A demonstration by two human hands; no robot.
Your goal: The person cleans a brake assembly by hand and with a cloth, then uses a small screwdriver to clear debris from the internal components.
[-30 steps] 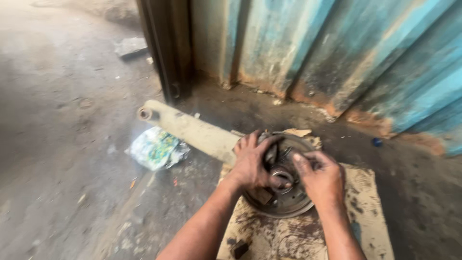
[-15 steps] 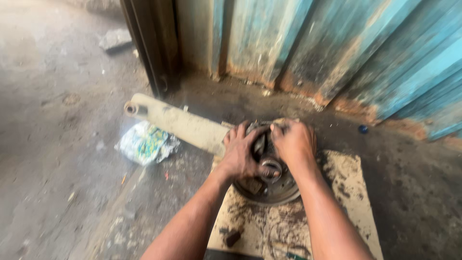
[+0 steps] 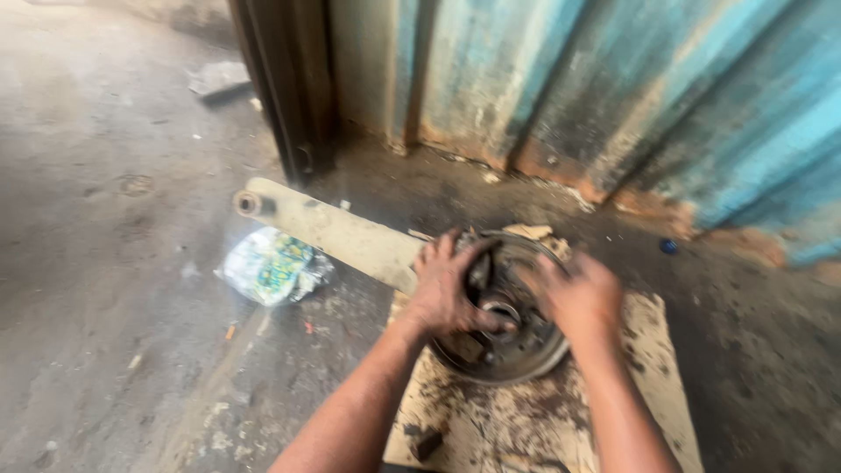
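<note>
Corrugated metal wall (image 3: 613, 96), painted blue and rusted along its foot, fills the upper right, with a dark upright post (image 3: 280, 88) at its left end. Below lies the grimy concrete floor (image 3: 96, 263). A stained sheet of cardboard (image 3: 648, 385) is spread on the floor near the bottom, and a round, greasy brake drum assembly (image 3: 504, 337) sits on its upper edge. A long, pale metal arm (image 3: 328, 229) runs from the drum up and to the left, ending in a small round bush.

The left hand (image 3: 447, 293) rests on the drum's left side, fingers spread and curled over the inner parts, thumb reaching toward the hub at the centre. The right hand (image 3: 574, 293) is on the right side of the drum and blurred; its fingers look bent over the rim, but whether they grip anything cannot be told.

Just left of the arm a crumpled plastic packet (image 3: 273, 265), green, blue and white, lies on the floor. A small blue cap (image 3: 669, 246) lies near the wall's foot at right.
</note>
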